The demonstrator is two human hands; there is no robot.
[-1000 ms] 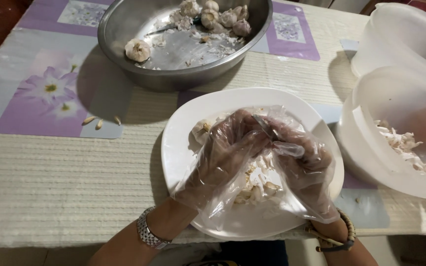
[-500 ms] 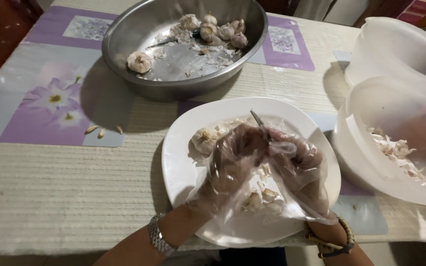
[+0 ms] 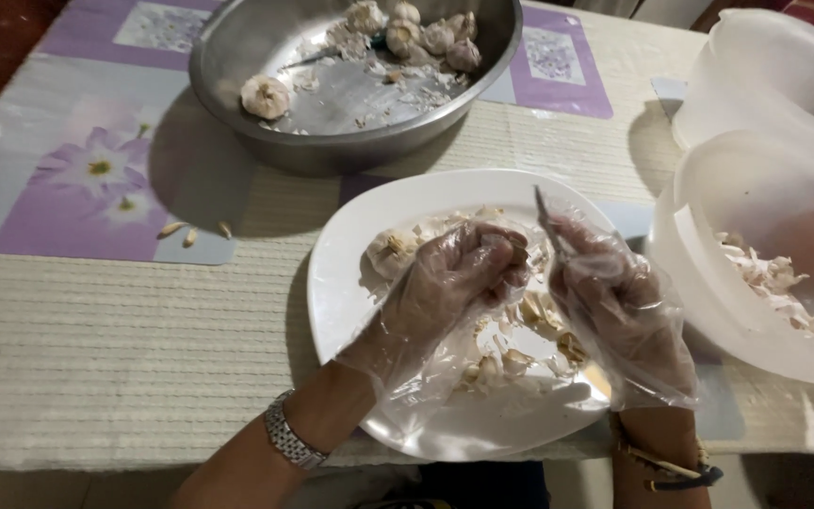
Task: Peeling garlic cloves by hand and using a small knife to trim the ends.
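Note:
Both my hands wear loose clear plastic gloves and work over a white plate (image 3: 350, 283). My left hand (image 3: 449, 283) pinches a garlic clove (image 3: 512, 256) between fingers and thumb. My right hand (image 3: 614, 306) grips a small knife (image 3: 546, 219), its blade pointing up and away, close to the clove. Loose cloves and papery skins (image 3: 520, 353) lie on the plate under my hands. A whole garlic bulb (image 3: 390, 251) sits on the plate's left part, just beyond my left fingers.
A steel bowl (image 3: 237, 85) with several garlic bulbs (image 3: 426, 33) stands at the back. Two white plastic tubs sit at the right; the nearer tub (image 3: 708, 283) holds garlic skins. Purple flowered placemats (image 3: 77, 179) lie on the table, with a few loose cloves (image 3: 190, 231).
My hands have drawn slightly apart; the right hand with the knife has moved right, and the blade now stands up between the hands.

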